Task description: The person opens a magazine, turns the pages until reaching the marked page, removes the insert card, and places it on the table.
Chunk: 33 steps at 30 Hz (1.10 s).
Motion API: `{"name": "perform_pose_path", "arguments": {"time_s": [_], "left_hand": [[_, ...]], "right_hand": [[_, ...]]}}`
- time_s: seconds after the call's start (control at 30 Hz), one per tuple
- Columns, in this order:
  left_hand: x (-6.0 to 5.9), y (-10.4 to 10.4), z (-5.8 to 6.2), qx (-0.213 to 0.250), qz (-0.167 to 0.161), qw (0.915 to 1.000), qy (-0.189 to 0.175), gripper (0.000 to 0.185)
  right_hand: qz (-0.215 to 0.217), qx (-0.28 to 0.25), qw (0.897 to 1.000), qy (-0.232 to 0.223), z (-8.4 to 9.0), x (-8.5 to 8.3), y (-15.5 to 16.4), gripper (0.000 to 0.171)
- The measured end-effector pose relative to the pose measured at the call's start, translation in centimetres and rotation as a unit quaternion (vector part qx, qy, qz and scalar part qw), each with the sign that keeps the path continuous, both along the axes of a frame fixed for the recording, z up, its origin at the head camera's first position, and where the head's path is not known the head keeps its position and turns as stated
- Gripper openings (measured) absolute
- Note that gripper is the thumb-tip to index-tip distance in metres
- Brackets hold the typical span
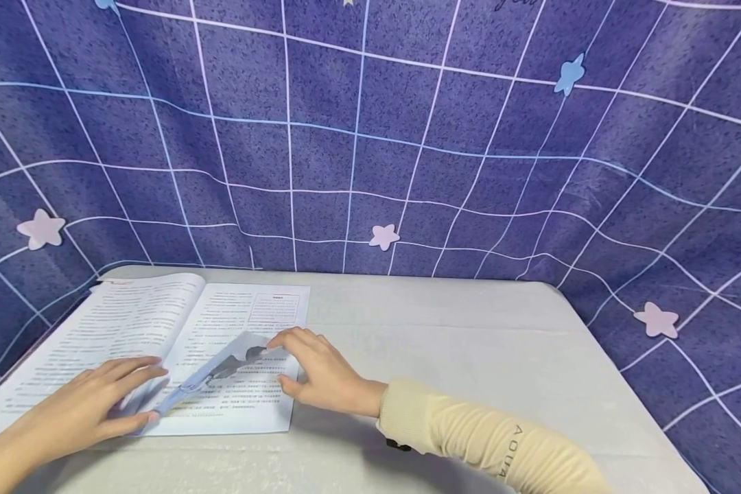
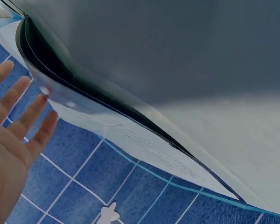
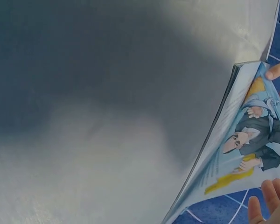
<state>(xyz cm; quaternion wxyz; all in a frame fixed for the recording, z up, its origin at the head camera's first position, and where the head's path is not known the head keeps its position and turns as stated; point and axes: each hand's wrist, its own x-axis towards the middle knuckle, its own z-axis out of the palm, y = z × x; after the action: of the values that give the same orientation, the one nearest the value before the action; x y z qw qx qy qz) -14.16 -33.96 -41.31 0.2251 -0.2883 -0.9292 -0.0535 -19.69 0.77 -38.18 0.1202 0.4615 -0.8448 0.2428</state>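
Observation:
An open book (image 1: 130,312) lies on the left part of the table, with printed text on both pages. One leaf (image 1: 219,367) stands up over the right-hand page, seen nearly edge-on in the head view. My left hand (image 1: 95,401) is over the book's lower left, its thumb at the leaf's lower end, fingers extended and spread in the left wrist view. At the leaf's upper end, my right hand (image 1: 321,374) touches it with its fingertips, thumb held apart. The right wrist view shows a drawn figure in a dark jacket on the leaf (image 3: 256,126).
A pale cloth covers the table (image 1: 457,370), which extends to the right of the book. Behind and at both sides hangs a blue checked curtain (image 1: 321,158) with star shapes. A beige sleeve (image 1: 469,425) covers the right forearm.

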Motion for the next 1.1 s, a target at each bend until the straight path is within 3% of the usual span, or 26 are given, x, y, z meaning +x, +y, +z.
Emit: {"name": "perform_pose_path", "arguments": {"time_s": [0.53, 0.87, 1.1], "left_hand": [[-0.6, -0.7, 0.4, 0.011, -0.032, 0.9989, 0.032, 0.083], [-0.4, -0.8, 0.3, 0.024, -0.001, 0.9991, 0.033, 0.089], [-0.1, -0.8, 0.3, 0.019, 0.019, 0.9995, 0.017, 0.084]], "right_hand": [[0.015, 0.089, 0.996, 0.001, -0.9, 0.4, -0.3, 0.043], [0.020, 0.147, 0.989, -0.009, -1.4, 0.8, -0.7, 0.043], [0.028, 0.182, 0.983, -0.018, -1.8, 1.0, -1.0, 0.046]]}}
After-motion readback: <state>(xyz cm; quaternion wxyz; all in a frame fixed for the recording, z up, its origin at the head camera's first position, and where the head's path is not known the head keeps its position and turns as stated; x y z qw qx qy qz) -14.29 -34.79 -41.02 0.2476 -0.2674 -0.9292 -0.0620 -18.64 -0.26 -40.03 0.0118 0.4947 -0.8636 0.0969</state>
